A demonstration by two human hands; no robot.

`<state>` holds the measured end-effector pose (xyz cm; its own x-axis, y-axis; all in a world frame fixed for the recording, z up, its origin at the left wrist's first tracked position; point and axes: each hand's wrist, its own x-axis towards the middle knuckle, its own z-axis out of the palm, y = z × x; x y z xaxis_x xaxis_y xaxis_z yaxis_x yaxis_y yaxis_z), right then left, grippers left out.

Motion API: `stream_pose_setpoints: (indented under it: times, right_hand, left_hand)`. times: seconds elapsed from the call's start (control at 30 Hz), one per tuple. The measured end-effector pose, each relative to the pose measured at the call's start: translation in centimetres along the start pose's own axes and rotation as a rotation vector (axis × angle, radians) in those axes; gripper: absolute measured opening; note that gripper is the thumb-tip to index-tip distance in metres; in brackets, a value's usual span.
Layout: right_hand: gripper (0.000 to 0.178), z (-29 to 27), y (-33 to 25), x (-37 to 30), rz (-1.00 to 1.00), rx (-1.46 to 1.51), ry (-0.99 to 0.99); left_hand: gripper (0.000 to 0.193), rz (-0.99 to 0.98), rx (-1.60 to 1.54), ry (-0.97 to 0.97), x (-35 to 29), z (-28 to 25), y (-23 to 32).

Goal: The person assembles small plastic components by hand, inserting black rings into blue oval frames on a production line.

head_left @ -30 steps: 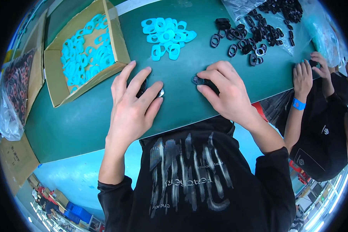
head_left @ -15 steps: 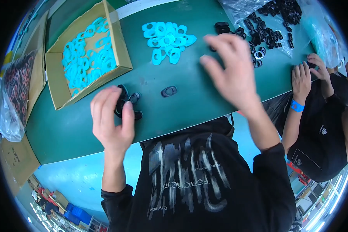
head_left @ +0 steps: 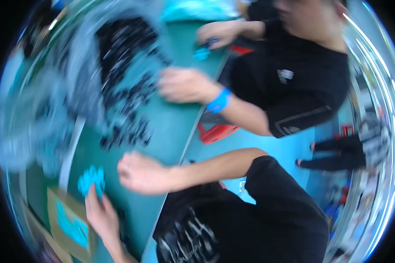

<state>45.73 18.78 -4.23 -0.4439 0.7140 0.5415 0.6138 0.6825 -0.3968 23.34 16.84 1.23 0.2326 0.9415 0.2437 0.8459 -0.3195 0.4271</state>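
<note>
Right hand (head_left: 145, 173) had drawn back from the black rings (head_left: 129, 136) toward the worktop's (head_left: 173, 127) near edge, looked curled, contents hidden. Left hand (head_left: 102, 217) had moved to the turquoise rings (head_left: 91, 179) by the far edge, hold unclear through blur; work seemed turned to that pile.

I am seeing a smooth green tabletop (head_left: 171, 127), black parts (head_left: 123, 48) glinting like glossy plastic, and turquoise pieces (head_left: 90, 177) looking like plastic or rubber, the blur hiding which. A clear bag (head_left: 81, 70) is gleaming as thin plastic film, the box (head_left: 53, 215) is showing dull cardboard, and I am wearing a matt black cloth shirt (head_left: 289, 206).
</note>
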Motion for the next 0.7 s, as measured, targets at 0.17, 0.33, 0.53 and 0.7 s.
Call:
stream_pose_setpoints:
  times: [0.17,0.33,0.53,0.7]
  right_hand:
    - [0.018,0.3,-2.6,-3.0,0.003,-0.009,0.181]
    - [0.020,1.4,-0.8,-4.2,0.115,-0.041,0.247]
    - [0.033,3.1,2.6,-3.2,0.067,-0.040,0.177]
    - [0.038,1.8,-0.7,-3.0,0.101,0.056,0.100]
  left_hand:
    - [0.026,0.141,0.074,-0.108,-1.2,-1.7,4.2]
    - [0.015,0.135,-0.192,-0.068,-2.3,2.8,3.9]
    - [0.017,0.513,0.050,-0.012,-1.4,3.4,1.7]
    - [0.022,0.523,0.047,-0.045,-3.5,0.1,1.4]
